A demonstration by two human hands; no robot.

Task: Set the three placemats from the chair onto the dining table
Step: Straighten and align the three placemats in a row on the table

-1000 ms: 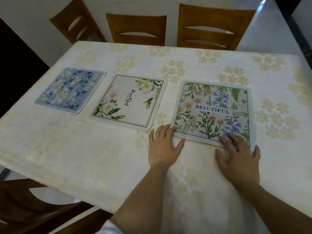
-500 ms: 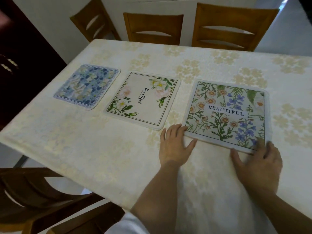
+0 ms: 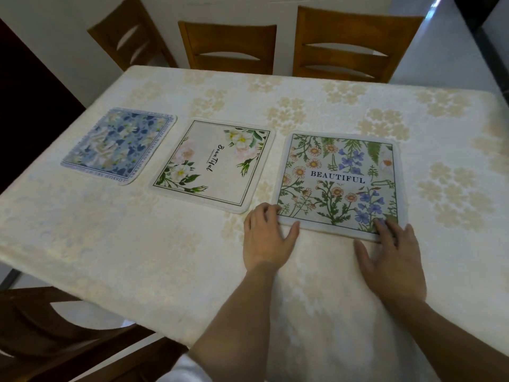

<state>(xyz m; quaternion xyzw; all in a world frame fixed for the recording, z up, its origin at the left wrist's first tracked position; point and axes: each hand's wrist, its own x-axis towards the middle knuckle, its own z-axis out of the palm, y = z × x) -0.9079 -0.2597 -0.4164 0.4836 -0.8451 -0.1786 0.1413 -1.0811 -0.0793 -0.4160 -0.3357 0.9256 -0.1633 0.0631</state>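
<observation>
Hands [image 3: 265,238] flat on placemat's [image 3: 340,183] near corners.

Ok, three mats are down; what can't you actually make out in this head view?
- Near corners of the wildflower placemat: covered by the left hand and right hand.
- Border lettering on the blue placemat: too small and blurred.
- Small print on the white rose placemat: too small.
- Seat of the near chair: cut off by the frame edge.

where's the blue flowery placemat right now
In the head view, the blue placemat lies flat at the left end of the row on the table, beside the white rose placemat.
</observation>
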